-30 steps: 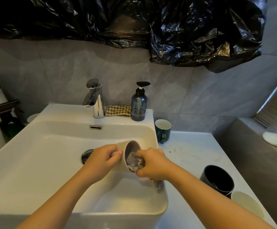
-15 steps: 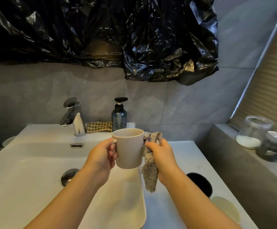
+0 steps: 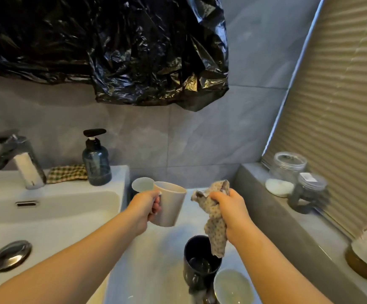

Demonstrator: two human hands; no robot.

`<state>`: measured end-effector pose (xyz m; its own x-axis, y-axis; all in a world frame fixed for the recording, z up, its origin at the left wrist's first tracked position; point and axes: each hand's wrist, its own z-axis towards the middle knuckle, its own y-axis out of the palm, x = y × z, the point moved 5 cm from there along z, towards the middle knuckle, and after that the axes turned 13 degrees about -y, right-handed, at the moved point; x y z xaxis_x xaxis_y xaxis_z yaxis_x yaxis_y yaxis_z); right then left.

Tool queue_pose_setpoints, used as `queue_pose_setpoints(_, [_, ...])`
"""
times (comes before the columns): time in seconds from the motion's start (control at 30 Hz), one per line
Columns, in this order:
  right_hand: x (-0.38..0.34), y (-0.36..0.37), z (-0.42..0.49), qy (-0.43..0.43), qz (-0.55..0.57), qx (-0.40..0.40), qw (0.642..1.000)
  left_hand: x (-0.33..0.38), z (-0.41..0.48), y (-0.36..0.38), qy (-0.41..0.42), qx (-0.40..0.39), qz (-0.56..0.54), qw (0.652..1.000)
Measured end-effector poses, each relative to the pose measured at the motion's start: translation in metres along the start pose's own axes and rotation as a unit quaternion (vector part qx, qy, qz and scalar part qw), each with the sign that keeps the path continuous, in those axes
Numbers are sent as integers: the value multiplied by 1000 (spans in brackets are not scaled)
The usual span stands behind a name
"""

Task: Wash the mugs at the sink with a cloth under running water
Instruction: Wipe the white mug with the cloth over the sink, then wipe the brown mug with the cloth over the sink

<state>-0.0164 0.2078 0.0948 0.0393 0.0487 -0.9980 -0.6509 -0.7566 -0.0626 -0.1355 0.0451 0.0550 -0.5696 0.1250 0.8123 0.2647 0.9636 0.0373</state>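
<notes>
My left hand [image 3: 145,208] grips a beige mug [image 3: 171,205] by its handle, holding it upright above the counter to the right of the white sink [image 3: 53,218]. My right hand [image 3: 229,208] clutches a crumpled patterned cloth [image 3: 213,224] that hangs down beside the mug, apart from it. A dark mug [image 3: 201,260] and a pale mug [image 3: 233,287] stand on the counter below the cloth. Another mug [image 3: 142,184] sits behind the beige one. No water runs from the chrome faucet [image 3: 18,159].
A blue soap pump bottle [image 3: 96,159] and a checked cloth [image 3: 66,173] rest on the sink's back ledge. Glass jars [image 3: 287,172] stand on the grey ledge at right, below a pleated blind. A black plastic sheet hangs on the wall above.
The beige mug was lifted out of the basin and carried right over the counter. My right hand pulled the cloth out of the mug and moved away from it. The view swung right.
</notes>
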Motion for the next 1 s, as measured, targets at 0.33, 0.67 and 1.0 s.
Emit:
queue_pose_setpoints(0.33, [41, -31, 40, 31, 4, 18, 999, -46, 39, 27, 31, 39, -29, 998])
queue_pose_setpoints(0.67, [61, -22, 14, 85, 30, -15, 996, -95, 43, 13, 13, 6, 3, 1000])
queue_pose_setpoints(1.0, [45, -40, -16, 36, -15, 13, 999, -108, 25, 8, -73, 31, 207, 975])
